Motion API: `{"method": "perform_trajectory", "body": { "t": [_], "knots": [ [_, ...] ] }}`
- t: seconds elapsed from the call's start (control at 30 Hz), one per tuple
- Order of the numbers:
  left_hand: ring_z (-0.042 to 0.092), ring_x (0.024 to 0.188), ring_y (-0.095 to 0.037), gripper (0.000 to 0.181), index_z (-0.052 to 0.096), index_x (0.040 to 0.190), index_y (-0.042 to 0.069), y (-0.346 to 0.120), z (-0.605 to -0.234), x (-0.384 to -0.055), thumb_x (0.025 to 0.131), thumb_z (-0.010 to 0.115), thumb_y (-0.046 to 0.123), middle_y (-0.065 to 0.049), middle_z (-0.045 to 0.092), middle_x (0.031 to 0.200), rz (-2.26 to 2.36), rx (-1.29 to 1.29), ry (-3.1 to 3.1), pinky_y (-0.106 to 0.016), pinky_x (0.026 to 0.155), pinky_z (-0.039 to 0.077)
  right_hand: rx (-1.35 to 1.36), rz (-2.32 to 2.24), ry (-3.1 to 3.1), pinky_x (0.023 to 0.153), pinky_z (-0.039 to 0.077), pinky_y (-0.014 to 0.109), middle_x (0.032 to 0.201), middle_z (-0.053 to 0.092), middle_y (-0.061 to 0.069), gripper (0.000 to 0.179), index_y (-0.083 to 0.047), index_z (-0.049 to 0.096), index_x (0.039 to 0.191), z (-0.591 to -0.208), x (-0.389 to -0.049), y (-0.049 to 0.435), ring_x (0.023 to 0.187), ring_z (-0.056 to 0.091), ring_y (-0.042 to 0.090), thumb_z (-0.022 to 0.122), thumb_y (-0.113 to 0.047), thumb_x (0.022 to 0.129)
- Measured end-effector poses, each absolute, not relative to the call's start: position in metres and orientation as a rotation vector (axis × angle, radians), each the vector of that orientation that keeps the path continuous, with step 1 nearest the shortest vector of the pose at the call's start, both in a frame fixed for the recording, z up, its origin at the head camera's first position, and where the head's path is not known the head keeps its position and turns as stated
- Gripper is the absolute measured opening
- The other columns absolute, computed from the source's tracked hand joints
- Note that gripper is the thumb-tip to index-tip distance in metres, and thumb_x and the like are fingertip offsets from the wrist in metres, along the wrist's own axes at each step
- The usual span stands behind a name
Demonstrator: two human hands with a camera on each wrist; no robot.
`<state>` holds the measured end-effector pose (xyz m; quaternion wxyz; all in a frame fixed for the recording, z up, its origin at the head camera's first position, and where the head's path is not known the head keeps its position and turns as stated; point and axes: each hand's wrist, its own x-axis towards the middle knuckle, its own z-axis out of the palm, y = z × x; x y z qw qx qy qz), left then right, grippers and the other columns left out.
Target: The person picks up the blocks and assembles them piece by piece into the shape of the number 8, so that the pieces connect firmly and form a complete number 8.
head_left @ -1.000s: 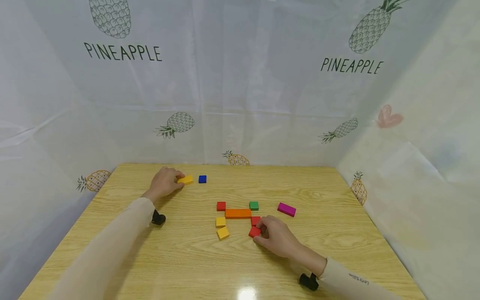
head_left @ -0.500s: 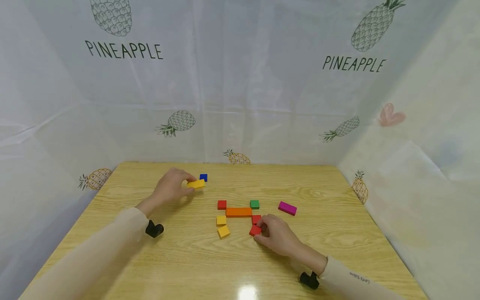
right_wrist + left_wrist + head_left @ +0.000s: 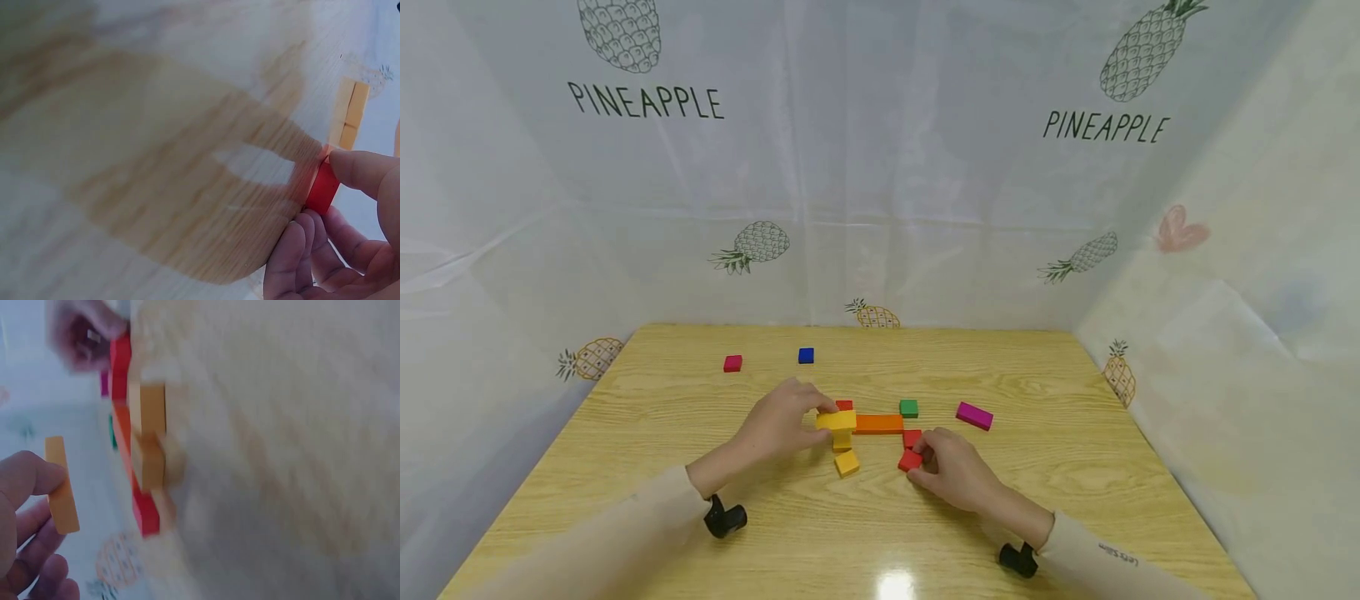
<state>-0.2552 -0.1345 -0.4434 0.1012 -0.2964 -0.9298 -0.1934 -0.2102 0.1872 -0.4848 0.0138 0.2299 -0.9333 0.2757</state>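
Observation:
My left hand (image 3: 786,421) pinches a long yellow block (image 3: 837,419) between thumb and fingers. In the left wrist view that yellow block (image 3: 61,487) hangs above the tabletop, apart from the others. In the head view it overlaps a small yellow block (image 3: 842,446) and the left end of an orange block (image 3: 880,425). My right hand (image 3: 955,471) pinches a small red block (image 3: 909,461) on the table, just in front of another red block (image 3: 912,438). A third red block (image 3: 845,406) and a green block (image 3: 909,408) sit behind the orange one. A tilted yellow block (image 3: 847,463) lies at front left.
On the wooden table (image 3: 1037,508) a blue block (image 3: 806,356) and a crimson block (image 3: 733,363) lie farther back on the left. A magenta block (image 3: 974,416) rests right of the group. A pineapple-print sheet (image 3: 865,167) hangs behind the table.
My left hand has carried the long yellow block rightward and nearer, from the back left to over the group. The crimson block has come into sight. My right hand stays put.

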Motion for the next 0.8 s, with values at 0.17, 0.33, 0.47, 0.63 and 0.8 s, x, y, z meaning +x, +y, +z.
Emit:
{"method": "perform_trajectory", "body": {
  "t": [0.17, 0.33, 0.47, 0.63, 0.8],
  "knots": [
    [0.054, 0.094, -0.012, 0.027, 0.082, 0.107, 0.025, -0.117, -0.449, -0.235, 0.082, 0.093, 0.03, 0.011, 0.076, 0.107, -0.591, -0.932, -2.738, -0.031, 0.079, 0.052, 0.717, 0.87, -2.902, 0.067, 0.048, 0.024, 0.09, 0.061, -0.003, 0.023, -0.011, 0.07, 0.103, -0.485, -0.211, 0.188, 0.077, 0.051, 0.006, 0.087, -0.02, 0.09],
    [0.048, 0.089, -0.01, 0.027, 0.082, 0.105, 0.024, -0.102, -0.457, -0.223, 0.081, 0.093, 0.032, 0.011, 0.077, 0.106, -0.578, -1.016, -2.706, -0.027, 0.075, 0.045, 0.716, 0.856, -2.905, 0.067, 0.048, 0.024, 0.091, 0.061, -0.004, 0.023, -0.011, 0.07, 0.102, -0.486, -0.211, 0.188, 0.077, 0.052, 0.006, 0.087, -0.021, 0.091],
    [0.043, 0.086, -0.009, 0.027, 0.082, 0.103, 0.024, -0.092, -0.463, -0.217, 0.08, 0.094, 0.033, 0.012, 0.077, 0.104, -0.576, -1.038, -2.687, -0.026, 0.074, 0.04, 0.715, 0.833, -2.904, 0.067, 0.048, 0.023, 0.091, 0.06, -0.004, 0.023, -0.012, 0.07, 0.101, -0.487, -0.211, 0.188, 0.077, 0.052, 0.006, 0.087, -0.022, 0.09],
    [0.043, 0.088, -0.009, 0.026, 0.082, 0.102, 0.025, -0.082, -0.469, -0.215, 0.08, 0.093, 0.034, 0.013, 0.077, 0.101, -0.563, -1.049, -2.676, -0.026, 0.076, 0.041, 0.703, 0.833, -2.915, 0.067, 0.047, 0.023, 0.09, 0.06, -0.004, 0.023, -0.013, 0.069, 0.102, -0.486, -0.211, 0.187, 0.077, 0.051, 0.007, 0.088, -0.022, 0.09],
    [0.045, 0.09, -0.009, 0.026, 0.082, 0.103, 0.026, -0.075, -0.476, -0.216, 0.081, 0.093, 0.036, 0.015, 0.077, 0.103, -0.545, -1.062, -2.686, -0.028, 0.08, 0.042, 0.701, 0.85, -2.929, 0.067, 0.047, 0.023, 0.09, 0.06, -0.004, 0.024, -0.013, 0.069, 0.102, -0.485, -0.212, 0.187, 0.077, 0.051, 0.008, 0.088, -0.022, 0.09]
  ]
}}
